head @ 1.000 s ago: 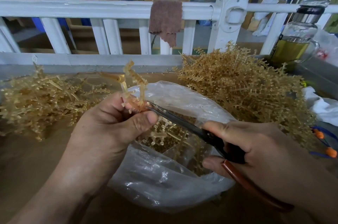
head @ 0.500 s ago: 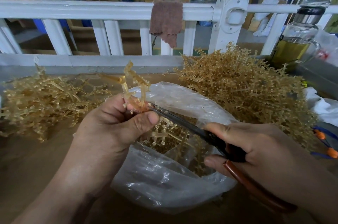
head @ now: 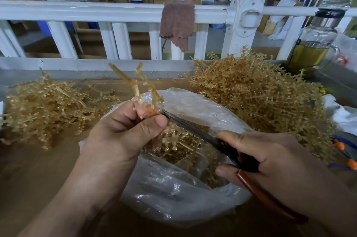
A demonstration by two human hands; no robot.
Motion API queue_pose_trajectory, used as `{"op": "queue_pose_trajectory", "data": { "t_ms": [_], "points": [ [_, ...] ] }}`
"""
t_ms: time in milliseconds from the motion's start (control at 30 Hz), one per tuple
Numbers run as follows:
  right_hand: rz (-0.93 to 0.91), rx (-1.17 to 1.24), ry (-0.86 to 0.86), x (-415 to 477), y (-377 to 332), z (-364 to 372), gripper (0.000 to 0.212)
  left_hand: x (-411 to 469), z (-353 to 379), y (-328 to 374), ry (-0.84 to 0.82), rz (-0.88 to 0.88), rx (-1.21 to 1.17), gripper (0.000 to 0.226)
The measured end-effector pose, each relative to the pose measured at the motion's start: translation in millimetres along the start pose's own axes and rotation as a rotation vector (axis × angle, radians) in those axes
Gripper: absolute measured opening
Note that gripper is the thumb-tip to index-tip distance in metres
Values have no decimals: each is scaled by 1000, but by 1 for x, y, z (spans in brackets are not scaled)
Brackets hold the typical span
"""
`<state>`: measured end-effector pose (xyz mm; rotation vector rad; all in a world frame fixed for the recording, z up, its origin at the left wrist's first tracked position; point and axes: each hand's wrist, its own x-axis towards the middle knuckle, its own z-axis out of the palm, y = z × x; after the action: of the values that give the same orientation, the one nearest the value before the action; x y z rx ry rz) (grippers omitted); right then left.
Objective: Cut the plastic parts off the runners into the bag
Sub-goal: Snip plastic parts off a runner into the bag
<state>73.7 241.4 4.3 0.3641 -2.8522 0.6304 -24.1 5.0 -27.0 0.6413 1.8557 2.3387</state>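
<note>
I judge the cutting step is in hand. In the middle of the frame the left hand [head: 119,138] pinches a runner [head: 143,89] between thumb and curled fingers, above the open bag [head: 173,194]. At lower right, the right hand [head: 270,159] curls its fingers around the handles of the scissors [head: 193,126], whose tips touch the runner beside the thumb. Cut parts [head: 183,146] lie inside the bag. The next move probably needs one squeeze, with the tips kept off the thumb

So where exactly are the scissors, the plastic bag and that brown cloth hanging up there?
scissors [head: 193,127], head view, on the dark blade midway along
plastic bag [head: 164,194], head view, on its crumpled near wall
brown cloth [head: 176,22], head view, on the middle of the hanging fabric
</note>
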Motion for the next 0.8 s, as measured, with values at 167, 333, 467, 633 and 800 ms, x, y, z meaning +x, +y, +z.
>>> {"op": "queue_pose_trajectory", "data": {
  "t_ms": [167,333,467,633,800],
  "points": [
    [-16,-14,23,0,1,3,56,-1,1,1,39,-19,39,45],
    [-38,-42,46,1,-1,2,52,0,2,1,48,4,71,37],
    [-53,-33,50,1,-1,2,50,-2,3,0,69,-5,95,36],
    [-68,-50,60,2,-2,2,52,-2,5,1,94,2,84,32],
    [-84,-49,81,2,-1,2,50,-1,4,-1,96,7,96,35]
  ]
}}
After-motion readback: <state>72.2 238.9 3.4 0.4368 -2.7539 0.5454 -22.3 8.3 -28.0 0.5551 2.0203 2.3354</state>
